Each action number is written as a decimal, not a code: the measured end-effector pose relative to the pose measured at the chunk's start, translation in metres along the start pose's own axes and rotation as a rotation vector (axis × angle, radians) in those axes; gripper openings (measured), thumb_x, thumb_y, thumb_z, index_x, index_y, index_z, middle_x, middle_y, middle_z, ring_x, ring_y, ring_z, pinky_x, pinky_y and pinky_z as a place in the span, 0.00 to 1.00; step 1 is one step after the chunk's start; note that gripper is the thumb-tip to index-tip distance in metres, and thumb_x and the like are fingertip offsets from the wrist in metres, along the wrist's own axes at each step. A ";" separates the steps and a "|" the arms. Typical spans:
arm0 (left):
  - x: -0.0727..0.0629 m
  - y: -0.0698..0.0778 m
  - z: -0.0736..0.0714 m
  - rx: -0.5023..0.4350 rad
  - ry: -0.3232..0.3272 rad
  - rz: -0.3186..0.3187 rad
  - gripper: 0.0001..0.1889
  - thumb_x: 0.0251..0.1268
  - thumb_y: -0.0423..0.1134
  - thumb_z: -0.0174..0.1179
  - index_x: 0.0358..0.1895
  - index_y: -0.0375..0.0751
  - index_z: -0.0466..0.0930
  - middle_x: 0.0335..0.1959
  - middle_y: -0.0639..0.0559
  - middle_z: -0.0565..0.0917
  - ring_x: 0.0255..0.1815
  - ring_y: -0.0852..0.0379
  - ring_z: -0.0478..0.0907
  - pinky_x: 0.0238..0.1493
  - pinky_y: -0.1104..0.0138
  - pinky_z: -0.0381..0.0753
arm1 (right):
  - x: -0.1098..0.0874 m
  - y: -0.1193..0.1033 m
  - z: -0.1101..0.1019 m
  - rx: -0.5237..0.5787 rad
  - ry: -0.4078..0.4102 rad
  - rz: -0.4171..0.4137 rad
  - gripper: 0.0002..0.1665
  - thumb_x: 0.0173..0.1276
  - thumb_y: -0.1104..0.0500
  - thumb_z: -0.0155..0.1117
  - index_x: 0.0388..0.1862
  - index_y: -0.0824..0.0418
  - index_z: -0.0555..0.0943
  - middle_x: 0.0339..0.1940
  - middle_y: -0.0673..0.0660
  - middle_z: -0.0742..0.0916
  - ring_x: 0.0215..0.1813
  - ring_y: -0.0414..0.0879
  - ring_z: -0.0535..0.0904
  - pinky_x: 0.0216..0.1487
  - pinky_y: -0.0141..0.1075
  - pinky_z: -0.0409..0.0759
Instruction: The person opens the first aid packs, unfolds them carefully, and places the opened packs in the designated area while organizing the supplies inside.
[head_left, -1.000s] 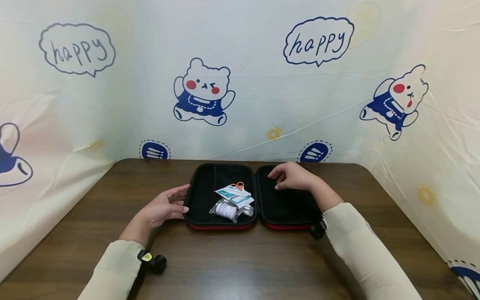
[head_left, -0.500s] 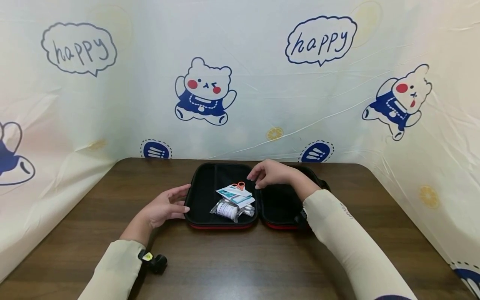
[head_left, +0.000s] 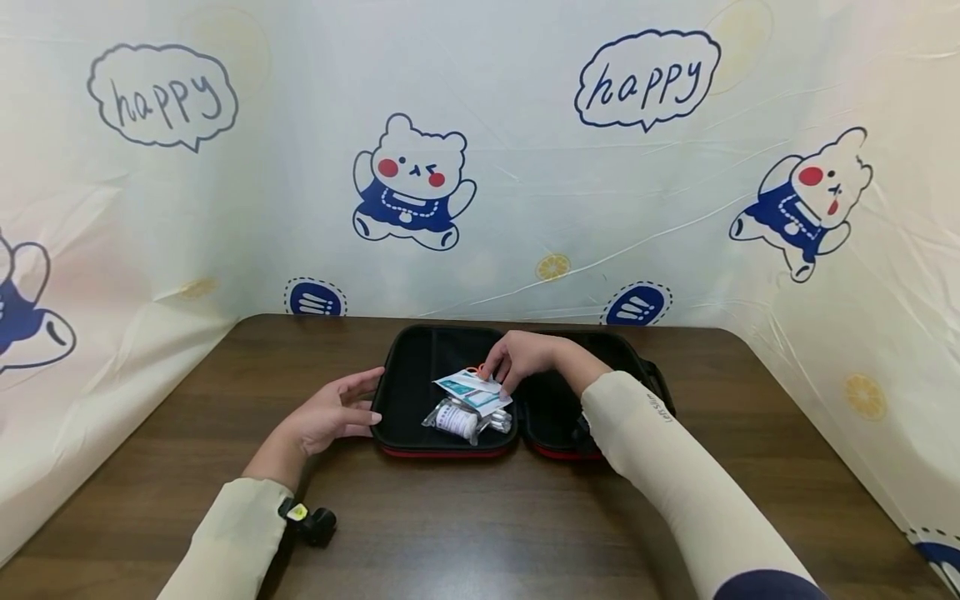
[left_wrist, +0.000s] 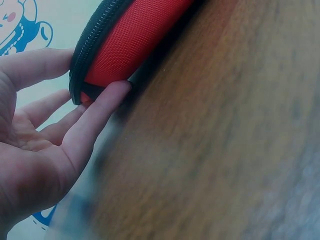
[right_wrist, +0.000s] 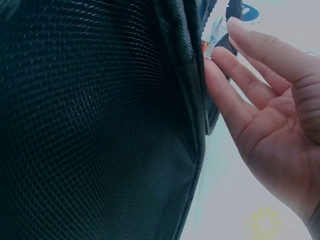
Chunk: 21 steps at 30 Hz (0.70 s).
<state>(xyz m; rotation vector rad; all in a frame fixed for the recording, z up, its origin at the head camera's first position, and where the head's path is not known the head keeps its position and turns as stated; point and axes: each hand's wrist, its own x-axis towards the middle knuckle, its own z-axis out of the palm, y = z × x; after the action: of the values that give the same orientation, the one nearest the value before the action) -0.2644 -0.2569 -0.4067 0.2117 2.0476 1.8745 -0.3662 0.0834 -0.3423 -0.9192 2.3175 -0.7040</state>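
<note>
A black-lined case [head_left: 407, 375] with a red outside lies unfolded on the table. My left hand [head_left: 326, 414] rests at its left side, extended fingers and thumb touching the wall; the left wrist view shows the thumb against the red fabric [left_wrist: 135, 42] and the index finger at the zipper. My right hand [head_left: 521, 357] is over the left half, fingertips right at white-and-teal packets [head_left: 465, 385], thumb and fingers apart. Orange scissors handles [head_left: 472, 369] show partly behind the fingers. Nearer lies a white roll in clear plastic [head_left: 455, 420] beside small silvery wrapped items [head_left: 498, 421].
The case's right half [head_left: 555, 408], with a mesh lining [right_wrist: 95, 115], lies beneath my right forearm. A brown wooden table [head_left: 450, 525] carries the case. Behind it hangs a printed curtain [head_left: 510, 167].
My right hand has moved left and slightly down, from over the case's right half to the packets, now partly covering the scissors. The left hand stays at the case's side.
</note>
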 end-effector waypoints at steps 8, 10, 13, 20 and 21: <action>0.000 0.000 0.000 -0.004 0.001 0.003 0.45 0.59 0.27 0.65 0.78 0.40 0.49 0.77 0.35 0.47 0.69 0.33 0.60 0.55 0.53 0.79 | 0.004 0.003 0.006 -0.013 0.008 0.018 0.16 0.53 0.68 0.77 0.42 0.58 0.88 0.42 0.51 0.87 0.44 0.47 0.82 0.44 0.34 0.81; -0.001 0.001 0.001 -0.004 0.004 0.002 0.45 0.59 0.27 0.65 0.78 0.41 0.50 0.77 0.35 0.48 0.68 0.35 0.62 0.54 0.54 0.79 | 0.005 0.003 0.006 -0.019 0.019 0.012 0.13 0.54 0.68 0.76 0.39 0.59 0.88 0.39 0.51 0.87 0.41 0.44 0.81 0.44 0.34 0.80; -0.001 0.001 0.001 -0.004 0.001 0.005 0.45 0.60 0.27 0.64 0.78 0.40 0.49 0.77 0.34 0.47 0.67 0.35 0.63 0.54 0.55 0.80 | 0.005 0.005 0.006 -0.042 0.035 -0.002 0.08 0.57 0.67 0.74 0.36 0.60 0.88 0.34 0.50 0.88 0.37 0.41 0.80 0.43 0.33 0.80; -0.001 0.000 0.000 -0.002 0.004 0.002 0.45 0.59 0.27 0.65 0.78 0.40 0.49 0.77 0.34 0.48 0.66 0.37 0.64 0.54 0.55 0.80 | -0.001 0.008 0.003 -0.096 0.117 -0.010 0.03 0.63 0.63 0.69 0.34 0.57 0.88 0.31 0.47 0.87 0.35 0.40 0.78 0.40 0.33 0.79; -0.001 0.000 0.000 -0.001 0.003 0.004 0.45 0.59 0.27 0.65 0.78 0.40 0.49 0.77 0.34 0.48 0.65 0.37 0.65 0.54 0.55 0.80 | -0.003 0.008 0.002 -0.081 0.130 -0.014 0.02 0.64 0.63 0.69 0.34 0.57 0.88 0.31 0.48 0.87 0.34 0.40 0.78 0.41 0.34 0.80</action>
<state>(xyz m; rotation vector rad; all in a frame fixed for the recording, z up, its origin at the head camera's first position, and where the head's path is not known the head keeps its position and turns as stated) -0.2637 -0.2568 -0.4068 0.2129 2.0501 1.8790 -0.3666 0.0902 -0.3484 -0.9518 2.4719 -0.6984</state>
